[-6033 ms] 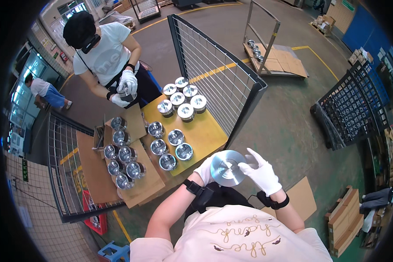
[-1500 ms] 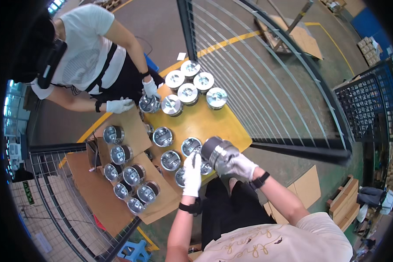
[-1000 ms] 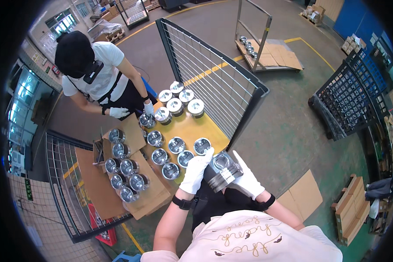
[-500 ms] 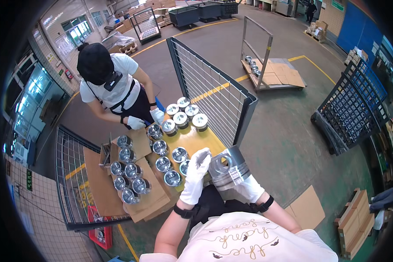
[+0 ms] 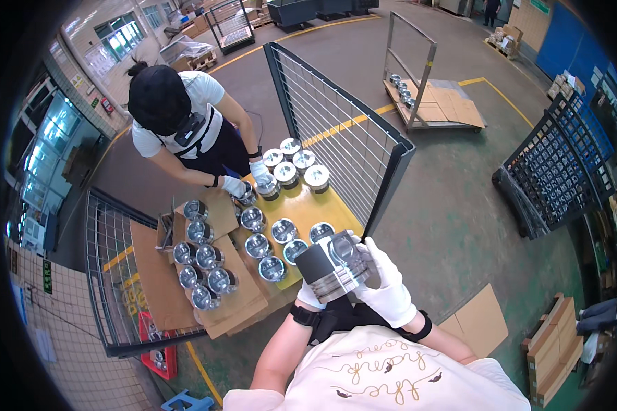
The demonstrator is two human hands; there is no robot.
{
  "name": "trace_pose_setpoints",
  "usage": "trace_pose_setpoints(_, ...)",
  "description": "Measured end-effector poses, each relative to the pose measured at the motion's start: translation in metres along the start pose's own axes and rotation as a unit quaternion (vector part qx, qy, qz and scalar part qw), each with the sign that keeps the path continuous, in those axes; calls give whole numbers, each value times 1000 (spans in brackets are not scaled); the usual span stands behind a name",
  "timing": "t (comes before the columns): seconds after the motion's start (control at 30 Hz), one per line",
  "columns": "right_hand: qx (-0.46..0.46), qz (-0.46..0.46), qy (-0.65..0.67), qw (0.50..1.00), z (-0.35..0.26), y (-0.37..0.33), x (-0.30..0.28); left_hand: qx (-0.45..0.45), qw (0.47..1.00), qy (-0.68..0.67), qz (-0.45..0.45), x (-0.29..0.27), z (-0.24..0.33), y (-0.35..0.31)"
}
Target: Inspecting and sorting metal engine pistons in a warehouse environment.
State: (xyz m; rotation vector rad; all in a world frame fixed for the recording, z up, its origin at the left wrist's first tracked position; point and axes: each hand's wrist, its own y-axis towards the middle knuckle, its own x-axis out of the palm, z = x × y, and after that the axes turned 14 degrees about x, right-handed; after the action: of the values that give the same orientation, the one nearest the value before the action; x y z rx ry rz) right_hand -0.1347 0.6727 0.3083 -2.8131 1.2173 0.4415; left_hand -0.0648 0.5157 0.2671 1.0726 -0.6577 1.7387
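A large metal piston [image 5: 333, 266] with a dark skirt and ring grooves is held tilted in front of my body, over the near edge of the yellow board. My left hand [image 5: 308, 296], in a white glove, supports it from below; most of those fingers are hidden behind the metal. On the piston's right end, my gloved right hand [image 5: 389, 291] grips with thumb and fingers. Just beyond it, several pistons [image 5: 284, 231] stand on the yellow board [image 5: 298, 205]. Across from me, a co-worker's gloved hands [image 5: 253, 177] touch pistons at the board's far-left corner.
More pistons [image 5: 210, 255] stand on cardboard [image 5: 243, 301] to the left. A wire mesh panel [image 5: 343, 113] rises behind the board, another mesh side [image 5: 106, 274] at far left. Rightward are a flat trolley [image 5: 445, 103], a black rack [image 5: 555, 168] of parts and loose cardboard [image 5: 480, 318].
The piston has been turned and shifted left. My left hand went from beside it to underneath, and my right hand from underneath to its right end. The co-worker's hands moved onto pistons.
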Motion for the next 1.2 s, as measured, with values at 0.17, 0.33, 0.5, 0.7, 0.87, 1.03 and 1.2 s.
trace_pose_setpoints(0.17, -19, -56, 206, 977, 30, -4, 21, 3, 993, -93, 67, -10, 5, -1)
trace_pose_setpoints(0.33, 260, -169, 645, 699, 19, 32, 10, 215, 901, 377, 30, 42, 4, -19)
trace_pose_setpoints(0.5, 277, -263, 659, 649, 20, 52, 6, 305, 664, 680, -61, 52, -10, -39)
trace_pose_setpoints(0.7, 288, -286, 674, 617, 33, 64, 20, 291, 663, 687, -61, 45, -1, -31)
trace_pose_setpoints(0.87, 334, -281, 677, 593, 65, 76, 40, 286, 625, 726, -33, 34, 8, -16)
trace_pose_setpoints(1.03, 365, -249, 631, 637, 81, 97, 58, 269, 559, 784, -22, 18, 29, 6)
trace_pose_setpoints(1.2, 434, -196, 664, 577, 105, 120, 73, 173, 536, 819, -108, -2, 41, 25)
